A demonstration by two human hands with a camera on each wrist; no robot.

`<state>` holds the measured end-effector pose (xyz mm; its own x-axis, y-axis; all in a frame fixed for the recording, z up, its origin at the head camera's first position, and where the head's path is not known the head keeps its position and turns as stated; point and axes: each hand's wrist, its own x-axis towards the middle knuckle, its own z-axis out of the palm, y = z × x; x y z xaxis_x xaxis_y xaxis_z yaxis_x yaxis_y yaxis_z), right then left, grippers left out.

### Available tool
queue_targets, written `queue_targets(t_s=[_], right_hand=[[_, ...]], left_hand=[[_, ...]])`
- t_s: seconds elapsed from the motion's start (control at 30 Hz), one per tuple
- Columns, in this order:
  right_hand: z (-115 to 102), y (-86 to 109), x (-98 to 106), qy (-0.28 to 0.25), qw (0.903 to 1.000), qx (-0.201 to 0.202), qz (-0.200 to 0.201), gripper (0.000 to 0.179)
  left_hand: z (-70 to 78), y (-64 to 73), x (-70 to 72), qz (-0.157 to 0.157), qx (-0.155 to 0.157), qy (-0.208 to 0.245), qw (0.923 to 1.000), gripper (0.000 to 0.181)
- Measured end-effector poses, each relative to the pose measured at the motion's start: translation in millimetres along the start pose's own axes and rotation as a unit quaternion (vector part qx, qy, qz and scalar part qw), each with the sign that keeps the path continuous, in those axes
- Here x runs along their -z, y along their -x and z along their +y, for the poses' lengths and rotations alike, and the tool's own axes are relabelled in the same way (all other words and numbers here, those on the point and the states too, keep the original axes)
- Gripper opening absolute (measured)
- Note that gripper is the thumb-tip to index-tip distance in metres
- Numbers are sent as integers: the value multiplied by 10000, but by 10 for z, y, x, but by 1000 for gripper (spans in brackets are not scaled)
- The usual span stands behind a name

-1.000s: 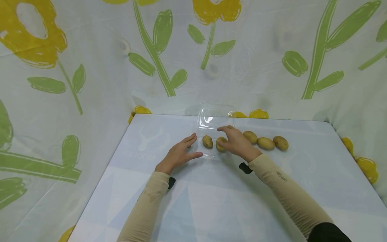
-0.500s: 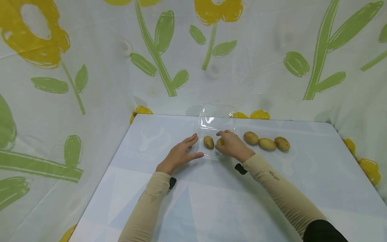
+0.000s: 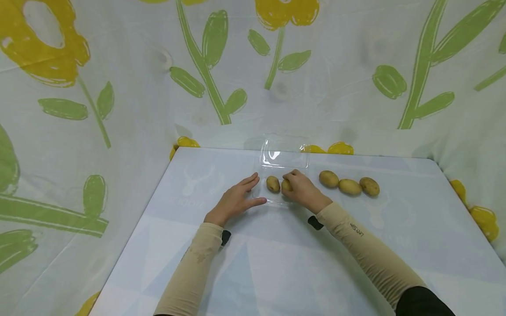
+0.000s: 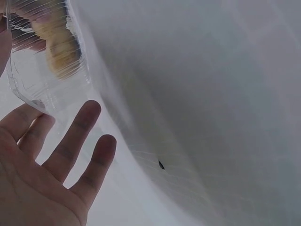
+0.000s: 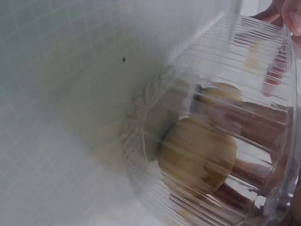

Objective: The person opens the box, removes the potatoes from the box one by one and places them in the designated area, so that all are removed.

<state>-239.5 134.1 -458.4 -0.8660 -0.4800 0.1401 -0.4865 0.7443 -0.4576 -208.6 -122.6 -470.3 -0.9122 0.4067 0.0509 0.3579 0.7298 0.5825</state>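
Observation:
A clear plastic clamshell container (image 3: pixel 276 202) lies at the far side of the table, its see-through lid (image 3: pixel 283 153) raised behind it. Inside sits one potato (image 3: pixel 272 184) on the left. Just right of it is a second potato (image 3: pixel 286 185), pinched by my right hand (image 3: pixel 303 189) reaching into the base; the right wrist view shows a potato (image 5: pixel 197 155) blurred through the ribbed wall. My left hand (image 3: pixel 234 201) rests at the container's left side with fingers spread. In the left wrist view, fingertips (image 4: pixel 44 120) touch the container's rim (image 4: pixel 21 96).
To the right of the container, three potatoes (image 3: pixel 349 187) lie in a row on the pale patterned table (image 3: pixel 308 267). A flower-printed curtain (image 3: pixel 336 96) hangs right behind the table's back edge and along its left side.
My right hand has moved slightly left and its fingers have closed round the second potato, which shifted a little toward the first. My left hand has stayed by the container.

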Motion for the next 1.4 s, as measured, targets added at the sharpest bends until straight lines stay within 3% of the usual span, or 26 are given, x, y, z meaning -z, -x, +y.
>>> queue_targets(t_s=[0.47, 0.97, 1.4], right_hand=[[-45, -27, -15, 166, 9977, -384, -524, 53], [16, -5, -42, -40, 9998, -37, -196, 51], [-32, 54, 7, -386, 9991, -40, 159, 52]], left_hand=[[14, 11, 14, -86, 75, 60, 9999, 89], [9, 1, 9, -96, 68, 99, 9999, 89], [-6, -2, -4, -20, 93, 133, 9999, 88]])
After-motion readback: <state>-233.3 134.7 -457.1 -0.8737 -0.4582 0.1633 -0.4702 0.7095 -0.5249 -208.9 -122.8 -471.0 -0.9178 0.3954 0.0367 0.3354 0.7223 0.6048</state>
